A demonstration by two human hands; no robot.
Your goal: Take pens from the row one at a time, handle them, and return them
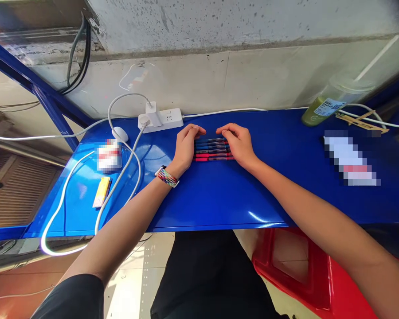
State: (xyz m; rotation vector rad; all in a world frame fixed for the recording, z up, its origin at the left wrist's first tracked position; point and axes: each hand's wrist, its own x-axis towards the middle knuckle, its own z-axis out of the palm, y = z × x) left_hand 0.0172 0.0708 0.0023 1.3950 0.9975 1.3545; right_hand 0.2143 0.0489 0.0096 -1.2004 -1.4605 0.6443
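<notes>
Slim plastic pens [213, 151] lie parallel; curled fingers [233, 129] flank both ends.

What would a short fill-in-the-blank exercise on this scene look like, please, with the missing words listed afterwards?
1. The pens lie side by side on a tabletop that is coloured ____.
2. The hand nearer the multicoloured wristband is the person's ____ one.
3. The cup with the straw holds a drink that is coloured ____.
4. The power strip on the same tabletop is coloured ____.

Missing words: blue; left; green; white.
</notes>
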